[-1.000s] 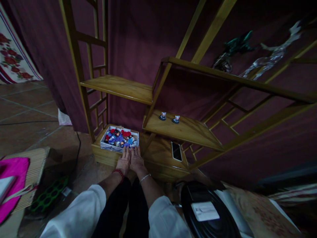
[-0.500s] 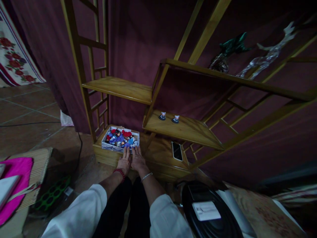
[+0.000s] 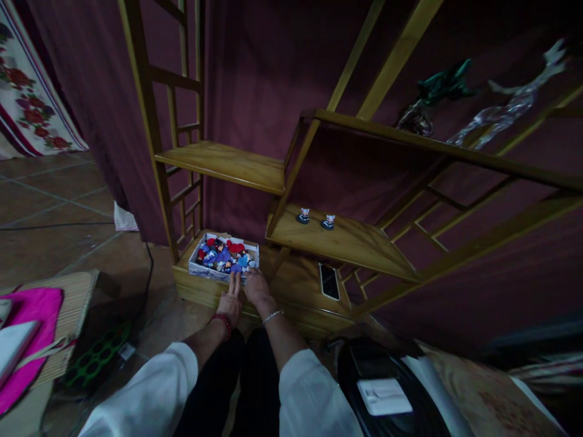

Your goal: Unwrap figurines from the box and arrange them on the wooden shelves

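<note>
A shallow printed box [image 3: 210,273], filled with small colourful figurines [image 3: 224,257], rests on the low bottom board of a wooden shelf. My left hand [image 3: 230,300] is at the front wall of the box, its fingers stretched forward onto the edge. Beside it, my right hand [image 3: 257,287] is at the front right corner, fingers bent inward over the rim. Its fingertips are partly hidden, and what they grip cannot be made out. Two small cat-like figurines [image 3: 303,216] stand side by side on the middle shelf board.
A phone [image 3: 328,281] lies on the bottom board to the right. Higher up stand a green ornament [image 3: 444,84] and a clear deer-shaped ornament [image 3: 510,109]. A round black stool [image 3: 392,358] with a white packet is at lower right; a mat-covered bench [image 3: 75,303] is at left.
My right hand has gone from fingers stretched flat at the box's front to fingers bent over its right corner. My left hand stays at the front edge. The view has shifted slightly.
</note>
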`<action>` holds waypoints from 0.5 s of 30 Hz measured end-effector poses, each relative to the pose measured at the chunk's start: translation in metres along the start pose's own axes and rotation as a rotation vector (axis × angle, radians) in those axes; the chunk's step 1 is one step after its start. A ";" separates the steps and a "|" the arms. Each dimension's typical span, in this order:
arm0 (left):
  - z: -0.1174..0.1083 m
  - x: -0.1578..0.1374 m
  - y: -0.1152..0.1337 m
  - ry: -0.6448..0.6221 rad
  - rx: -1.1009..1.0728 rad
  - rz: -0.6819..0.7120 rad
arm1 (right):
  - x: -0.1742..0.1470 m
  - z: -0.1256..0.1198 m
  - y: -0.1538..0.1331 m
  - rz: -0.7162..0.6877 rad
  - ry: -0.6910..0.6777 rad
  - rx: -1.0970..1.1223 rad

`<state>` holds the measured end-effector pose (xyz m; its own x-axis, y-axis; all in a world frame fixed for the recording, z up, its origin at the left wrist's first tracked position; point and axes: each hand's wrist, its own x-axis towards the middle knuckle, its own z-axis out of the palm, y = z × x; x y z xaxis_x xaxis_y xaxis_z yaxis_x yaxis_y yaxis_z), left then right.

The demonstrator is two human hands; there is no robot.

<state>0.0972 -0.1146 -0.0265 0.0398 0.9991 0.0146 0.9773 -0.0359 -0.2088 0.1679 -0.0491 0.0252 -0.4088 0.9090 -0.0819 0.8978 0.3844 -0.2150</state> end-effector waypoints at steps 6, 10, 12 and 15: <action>0.011 0.006 0.003 0.046 -0.059 -0.043 | 0.014 0.009 0.000 -0.040 -0.099 0.057; 0.013 0.009 0.005 0.061 -0.135 -0.043 | 0.025 0.009 0.005 -0.072 -0.194 0.084; 0.013 0.009 0.005 0.063 -0.158 -0.043 | 0.031 0.008 0.007 -0.097 -0.239 0.098; 0.013 0.009 0.004 0.064 -0.174 -0.032 | 0.041 0.007 0.008 -0.122 -0.282 0.122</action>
<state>0.0990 -0.1054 -0.0402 0.0164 0.9965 0.0815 0.9993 -0.0135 -0.0355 0.1574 -0.0098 0.0131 -0.5565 0.7706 -0.3106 0.8203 0.4501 -0.3529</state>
